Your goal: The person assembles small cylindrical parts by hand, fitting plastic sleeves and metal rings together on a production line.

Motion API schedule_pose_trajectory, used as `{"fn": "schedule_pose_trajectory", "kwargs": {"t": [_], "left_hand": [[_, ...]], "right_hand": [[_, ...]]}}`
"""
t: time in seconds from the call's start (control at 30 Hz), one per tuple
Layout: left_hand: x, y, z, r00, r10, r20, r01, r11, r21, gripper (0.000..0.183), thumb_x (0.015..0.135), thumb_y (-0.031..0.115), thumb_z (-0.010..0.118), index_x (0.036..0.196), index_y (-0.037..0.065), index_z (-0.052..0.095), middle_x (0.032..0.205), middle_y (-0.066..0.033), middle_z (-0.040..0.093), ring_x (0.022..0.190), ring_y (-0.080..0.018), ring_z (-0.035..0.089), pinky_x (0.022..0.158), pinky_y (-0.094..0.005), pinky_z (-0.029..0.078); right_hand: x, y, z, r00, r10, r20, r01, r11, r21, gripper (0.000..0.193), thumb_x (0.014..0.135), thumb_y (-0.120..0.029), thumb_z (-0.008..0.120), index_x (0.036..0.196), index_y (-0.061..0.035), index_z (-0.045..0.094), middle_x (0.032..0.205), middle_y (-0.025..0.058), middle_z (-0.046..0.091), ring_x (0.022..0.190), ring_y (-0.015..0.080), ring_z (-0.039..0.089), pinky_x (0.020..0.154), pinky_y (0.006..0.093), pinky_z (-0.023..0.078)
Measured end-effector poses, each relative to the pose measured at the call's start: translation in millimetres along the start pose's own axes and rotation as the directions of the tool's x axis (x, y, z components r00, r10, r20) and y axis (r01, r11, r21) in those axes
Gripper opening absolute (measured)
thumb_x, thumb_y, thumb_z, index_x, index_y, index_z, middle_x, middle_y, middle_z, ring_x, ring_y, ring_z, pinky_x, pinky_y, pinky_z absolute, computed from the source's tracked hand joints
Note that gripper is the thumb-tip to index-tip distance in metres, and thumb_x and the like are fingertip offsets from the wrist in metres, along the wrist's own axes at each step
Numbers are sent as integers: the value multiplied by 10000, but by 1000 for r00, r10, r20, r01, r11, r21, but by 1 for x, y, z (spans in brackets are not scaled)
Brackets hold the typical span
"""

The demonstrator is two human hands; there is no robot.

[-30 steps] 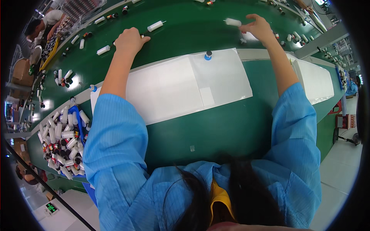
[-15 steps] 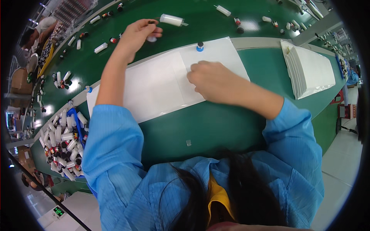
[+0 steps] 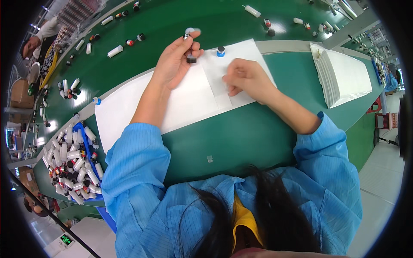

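My left hand (image 3: pixel 174 62), above the far edge of the white sheets (image 3: pixel 129 101), is closed round a small white-and-black tube (image 3: pixel 191 59). A whitish end shows above its fingers and a black end below; the middle is hidden. My right hand (image 3: pixel 249 79) hovers over the right part of the sheets with fingers curled into a pinch. They are slightly blurred, and anything between them cannot be made out. A small black-topped piece with a blue base (image 3: pixel 220 51) stands at the sheets' far edge. A similar blue-and-white piece (image 3: pixel 97 101) sits at their left corner.
At the left, a blue tray (image 3: pixel 89 142) is heaped with white tubes with black and red parts. On the green belt (image 3: pixel 172 17) beyond lie scattered tubes (image 3: pixel 115 51). A stack of white sheets (image 3: pixel 344 77) stands at the right. A scrap (image 3: pixel 210 159) lies on the green table.
My left hand has moved right, toward the sheets. The white tube near it no longer lies on the belt. My right hand has shifted slightly right. Tubes on the belt have drifted slightly right.
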State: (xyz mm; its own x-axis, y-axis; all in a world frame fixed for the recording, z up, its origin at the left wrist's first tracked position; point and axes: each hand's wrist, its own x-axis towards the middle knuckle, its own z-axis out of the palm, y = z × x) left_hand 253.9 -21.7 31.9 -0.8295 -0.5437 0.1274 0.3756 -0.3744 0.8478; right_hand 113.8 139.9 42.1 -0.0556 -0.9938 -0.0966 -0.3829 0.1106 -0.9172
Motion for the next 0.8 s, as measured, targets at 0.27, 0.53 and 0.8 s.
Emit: {"fn": "schedule_pose_trajectory", "kwargs": {"t": [0.27, 0.53, 0.8], "left_hand": [[-13, 6, 36, 999, 49, 7, -48, 998, -49, 271, 912, 165, 428, 1127, 0, 437, 829, -44, 471, 768, -131, 442, 805, -312, 398], [-23, 12, 57, 996, 51, 78, -45, 997, -67, 319, 874, 65, 350, 1189, 42, 403, 817, -31, 425, 784, -134, 398, 785, -298, 359], [-28, 1, 65, 992, 107, 60, -109, 994, 24, 380, 895, 203, 384, 1256, 85, 353, 958, -62, 441, 901, -162, 422, 807, -357, 370]], "right_hand": [[2, -37, -10, 951, 1, -309, 266, 508, 820, 144, 823, -186, 593, 779, -82, 503, 820, 14, 523, 864, 155, 548, 841, 296, 409], [25, -46, 28, 916, -125, -382, 388, 525, 757, 172, 819, -269, 598, 813, -118, 516, 703, -24, 534, 711, 64, 434, 727, 247, 295], [27, -45, 36, 911, 31, -412, 357, 442, 823, 191, 826, -279, 591, 801, -114, 497, 684, -30, 489, 684, 69, 396, 709, 248, 289]]}}
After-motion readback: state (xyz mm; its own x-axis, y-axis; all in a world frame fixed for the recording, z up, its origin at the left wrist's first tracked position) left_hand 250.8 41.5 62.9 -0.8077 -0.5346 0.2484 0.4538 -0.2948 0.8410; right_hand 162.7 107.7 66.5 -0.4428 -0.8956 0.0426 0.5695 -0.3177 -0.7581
